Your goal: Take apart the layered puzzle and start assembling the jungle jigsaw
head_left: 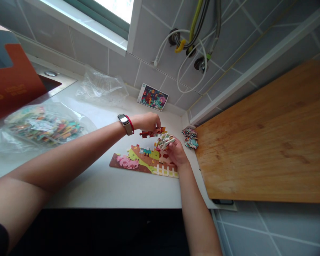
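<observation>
Jigsaw pieces [165,141] are bunching in a loose stack in the right hand [176,153], which is curling partly closed around them, just over the assembled puzzle strip [143,162] lying flat on the white surface [101,188]! Right alongside, the left hand [147,122] is pinching almost shut on a dark red jigsaw piece [149,134], holding it just above the strip's upper edge, and a black-faced wristwatch [125,124] and red band [131,124] are sitting on that wrist. Over to the right, a small pile of loose pieces [190,138] is resting by the wooden cutting board [264,138]. Further left, a clear plastic bag of pieces [42,128] is spreading across the surface, with a crumpled empty plastic bag [101,87] lying behind it, and an orange-red puzzle box [10,81] is intruding at the far left. Up against the tiled wall [152,67], a small picture card [152,96] is leaning, showing a colourful scene!
</observation>
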The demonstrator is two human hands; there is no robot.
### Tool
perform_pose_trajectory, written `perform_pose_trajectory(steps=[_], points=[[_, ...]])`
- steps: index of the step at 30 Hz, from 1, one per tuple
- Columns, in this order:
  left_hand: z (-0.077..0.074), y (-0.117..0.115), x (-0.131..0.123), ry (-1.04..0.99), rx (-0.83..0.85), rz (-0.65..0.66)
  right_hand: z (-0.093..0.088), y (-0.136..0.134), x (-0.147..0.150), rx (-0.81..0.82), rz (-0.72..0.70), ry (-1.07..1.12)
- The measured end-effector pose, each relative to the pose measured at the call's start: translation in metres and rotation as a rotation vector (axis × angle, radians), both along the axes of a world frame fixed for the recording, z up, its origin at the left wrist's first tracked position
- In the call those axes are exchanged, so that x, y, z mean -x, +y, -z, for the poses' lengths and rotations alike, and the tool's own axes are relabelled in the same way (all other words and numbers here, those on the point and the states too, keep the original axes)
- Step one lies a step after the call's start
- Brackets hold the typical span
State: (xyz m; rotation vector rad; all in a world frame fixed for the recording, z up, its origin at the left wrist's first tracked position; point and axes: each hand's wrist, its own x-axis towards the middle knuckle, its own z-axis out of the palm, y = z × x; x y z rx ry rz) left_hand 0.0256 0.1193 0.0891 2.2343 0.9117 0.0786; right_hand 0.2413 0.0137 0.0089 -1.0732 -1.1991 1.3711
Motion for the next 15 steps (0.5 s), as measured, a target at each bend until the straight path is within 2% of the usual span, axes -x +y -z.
perform_pose_trajectory(steps=[3, 6, 10, 15], points=[[-0.0011, -0.0022, 0.0010, -0.024, -0.027, 0.072, 0.0010, 0.0073, 0.0016, -0.025, 0.165, -0.004], [-0.0042, -0.0067, 0.0018, -0.004, -0.044, 0.114, 0.0026, 0.0100, 0.0019, -0.041, 0.236, -0.062], [-0.0061, -0.0085, 0.0018, -0.001, -0.032, 0.132, 0.0024, 0.0092, 0.0023, -0.070, 0.240, -0.150], [0.0015, -0.0046, -0.0003, 0.003, -0.054, 0.138, 0.0028, 0.0097, 0.0022, -0.080, 0.183, -0.212]])
